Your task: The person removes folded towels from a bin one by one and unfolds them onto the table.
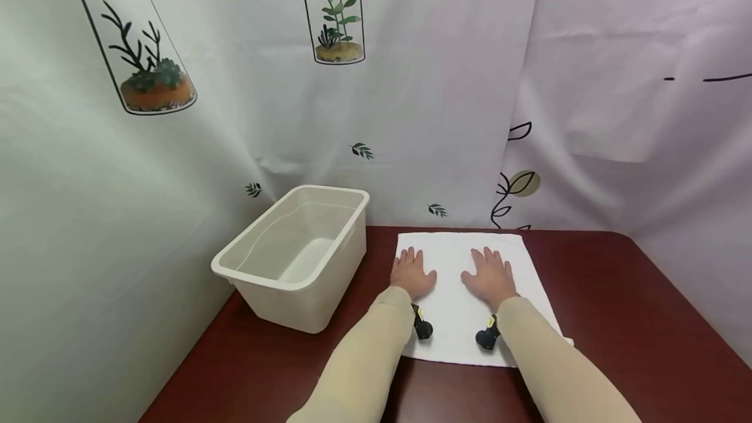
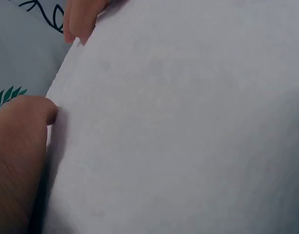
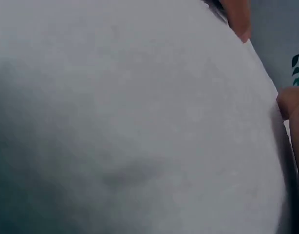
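Observation:
A white cloth (image 1: 449, 305) lies spread out flat on the dark red table. On its left part rests my left hand (image 1: 413, 274), palm down, with fingers extended and thumb pointing inward. My right hand (image 1: 490, 277) lies the same way on the right part, fingers spread, a bare strip of cloth between the two. Close up, the cloth's surface (image 2: 169, 117) fills most of the left wrist view, with part of a hand at its left edge. The right wrist view likewise shows mostly cloth (image 3: 154, 107), with fingers at the right edge. Neither hand holds anything.
To the left of the cloth stands a deep off-white plastic bin (image 1: 346, 260) near the table's left edge. The dark red tabletop (image 1: 623, 318) extends right of the cloth. Behind hangs a white curtain (image 1: 423, 116) printed with plants. Small black devices (image 1: 423, 324) sit at both wrists.

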`<control>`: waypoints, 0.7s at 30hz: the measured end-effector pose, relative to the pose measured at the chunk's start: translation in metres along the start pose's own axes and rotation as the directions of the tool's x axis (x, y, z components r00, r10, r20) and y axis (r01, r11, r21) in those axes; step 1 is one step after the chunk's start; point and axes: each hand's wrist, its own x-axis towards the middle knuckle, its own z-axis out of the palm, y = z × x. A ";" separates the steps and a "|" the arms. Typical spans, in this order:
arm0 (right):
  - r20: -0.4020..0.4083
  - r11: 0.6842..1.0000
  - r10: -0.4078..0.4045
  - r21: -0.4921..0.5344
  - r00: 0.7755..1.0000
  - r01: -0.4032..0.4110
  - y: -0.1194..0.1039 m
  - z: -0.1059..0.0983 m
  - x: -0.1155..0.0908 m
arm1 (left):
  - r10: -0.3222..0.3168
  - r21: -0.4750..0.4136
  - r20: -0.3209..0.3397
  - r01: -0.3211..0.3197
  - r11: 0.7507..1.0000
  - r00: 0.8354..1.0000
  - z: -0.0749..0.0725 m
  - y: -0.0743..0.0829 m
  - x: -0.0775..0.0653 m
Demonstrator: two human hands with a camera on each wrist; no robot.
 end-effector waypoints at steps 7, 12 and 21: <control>0.049 0.998 -0.034 -0.054 0.998 0.036 0.024 -0.009 -0.004 | -0.048 0.008 0.106 0.048 0.999 0.993 -0.010 0.000 -0.008; 0.066 0.998 0.017 -0.063 0.998 -0.013 0.043 -0.028 -0.010 | -0.039 -0.009 0.101 0.040 0.999 0.994 -0.023 0.002 -0.013; 0.084 0.996 0.072 -0.061 0.994 -0.067 0.083 -0.052 -0.023 | -0.038 0.031 0.039 0.037 0.999 0.999 -0.018 -0.019 -0.008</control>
